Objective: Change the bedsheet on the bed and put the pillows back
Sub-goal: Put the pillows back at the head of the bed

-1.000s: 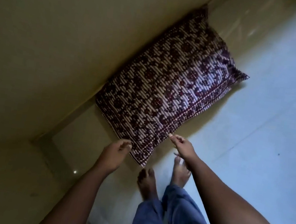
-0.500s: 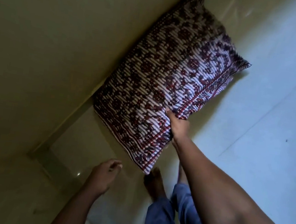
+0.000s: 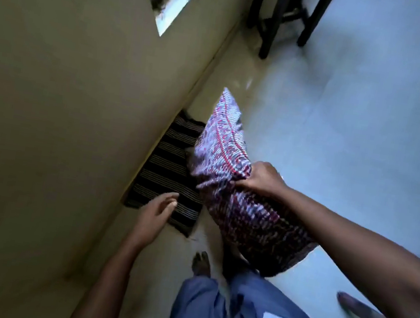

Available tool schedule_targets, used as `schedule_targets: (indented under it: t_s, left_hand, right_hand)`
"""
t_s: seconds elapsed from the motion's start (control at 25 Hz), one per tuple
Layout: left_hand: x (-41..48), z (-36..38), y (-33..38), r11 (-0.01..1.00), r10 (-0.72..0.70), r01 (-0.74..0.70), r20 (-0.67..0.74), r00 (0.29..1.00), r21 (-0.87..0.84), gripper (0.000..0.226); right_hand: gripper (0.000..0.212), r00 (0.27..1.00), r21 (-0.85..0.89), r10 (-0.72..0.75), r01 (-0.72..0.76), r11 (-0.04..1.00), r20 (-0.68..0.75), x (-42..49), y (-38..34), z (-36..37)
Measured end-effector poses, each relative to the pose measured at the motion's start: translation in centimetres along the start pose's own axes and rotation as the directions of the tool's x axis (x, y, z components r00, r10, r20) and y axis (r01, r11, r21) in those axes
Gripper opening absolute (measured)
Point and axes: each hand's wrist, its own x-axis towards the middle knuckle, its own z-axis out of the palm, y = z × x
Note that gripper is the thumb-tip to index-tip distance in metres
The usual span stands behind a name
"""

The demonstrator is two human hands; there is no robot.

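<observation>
right hand gripping patterned pillow mid-edge, long axis running away from person, left hand loosely spread

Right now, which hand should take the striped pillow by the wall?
Left. The left hand is open next to the striped pillow; the right hand has its grip on the patterned pillow.

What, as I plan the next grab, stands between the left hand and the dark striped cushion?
Nothing visible. The open left hand is at the near end of the dark striped cushion; the patterned pillow in the right hand covers only its outer edge.
</observation>
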Motion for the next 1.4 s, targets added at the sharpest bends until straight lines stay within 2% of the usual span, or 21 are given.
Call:
schedule_targets:
  t_s: [0.12, 0.2, 0.28, 0.36, 0.48, 0.52, 0.64, 0.76, 0.84, 0.92, 0.96, 1.04, 1.16, 1.28, 1.4]
  left_hand:
    - [-0.4, -1.3, 3.8, 0.981, 0.182, -0.186, 0.059, 0.981, 0.063, 0.046]
    - [-0.5, -2.5, 5.8, 0.912, 0.353, -0.375, 0.151, 0.924, 0.166, 0.067]
    - [-1.0, -2.9, 7.6, 0.755, 0.488, -0.568, 0.299, 0.82, 0.327, 0.096]
    - [-1.4, -2.1, 8.7, 0.599, 0.504, -0.666, 0.436, 0.745, 0.445, 0.111]
    - [-3.1, 0.8, 9.7, 0.472, 0.464, -0.718, 0.548, 0.696, 0.511, 0.111]
    - [-3.4, 1.7, 10.0, 0.426, 0.49, -0.749, 0.566, 0.663, 0.508, 0.101]
    - [-4.9, 3.8, 11.4, 0.306, 0.683, -0.86, 0.534, 0.498, 0.409, 0.059]
    - [-7.3, 6.2, 14.2, 0.308, 0.724, -0.888, 0.521, 0.451, 0.341, 0.043]
    - [-9.2, 8.7, 16.5, 0.275, 0.743, -0.925, 0.552, 0.377, 0.262, 0.045]
    - [-11.4, 11.7, 19.4, 0.259, 0.759, -0.951, 0.574, 0.307, 0.166, 0.051]
    - [-12.5, 13.5, 21.1, 0.266, 0.76, -0.953, 0.576, 0.301, 0.146, 0.051]
    - [-14.4, 16.8, 24.0, 0.288, 0.762, -0.946, 0.563, 0.322, 0.151, 0.052]
    - [-18.0, 22.8, 27.3, 0.311, 0.752, -0.947, 0.59, 0.293, 0.073, 0.048]
    - [-21.9, 28.9, 30.0, 0.341, 0.736, -0.939, 0.61, 0.293, 0.039, 0.046]
    - [-25.4, 33.8, 31.5, 0.333, 0.74, -0.943, 0.621, 0.26, -0.001, 0.043]
  right_hand:
    - [0.04, 0.995, -0.189, -0.09, 0.097, 0.977, 0.046, -5.8, -0.6, -3.8]
    - [0.036, 0.99, -0.281, -0.135, 0.139, 0.95, 0.036, -10.4, -1.2, -5.4]
    - [0.029, 0.986, -0.311, -0.167, 0.156, 0.938, -0.01, -14.8, -1.7, -6.3]
    - [0.027, 0.978, -0.334, -0.191, 0.155, 0.93, -0.078, -18.7, -1.8, -6.9]
    - [0.012, 0.948, -0.322, -0.218, 0.137, 0.937, -0.233, -25.0, -1.0, -6.9]
    - [0.011, 0.937, -0.314, -0.208, 0.115, 0.942, -0.282, -27.1, -0.5, -6.7]
    - [0.018, 0.895, -0.221, -0.125, 0.03, 0.975, -0.427, -32.7, 1.3, -6.1]
    - [0.025, 0.857, -0.077, -0.011, -0.033, 0.996, -0.516, -37.5, 3.3, -5.5]
    - [0.033, 0.812, 0.014, 0.087, -0.097, 0.995, -0.577, -41.3, 5.3, -5.0]
    - [0.026, 0.753, 0.088, 0.196, -0.182, 0.979, -0.627, -45.1, 7.3, -4.6]
    - [0.024, 0.718, 0.13, 0.238, -0.203, 0.971, -0.654, -46.9, 8.5, -4.5]
    - [0.042, 0.654, 0.224, 0.323, -0.234, 0.946, -0.684, -49.6, 10.7, -4.4]
    - [0.061, 0.561, 0.351, 0.45, -0.282, 0.893, -0.695, -53.9, 15.7, -3.1]
    - [0.061, 0.532, 0.403, 0.494, -0.287, 0.869, -0.687, -57.9, 21.5, -2.6]
    - [0.049, 0.473, 0.461, 0.54, -0.283, 0.841, -0.696, -61.5, 25.9, -2.8]
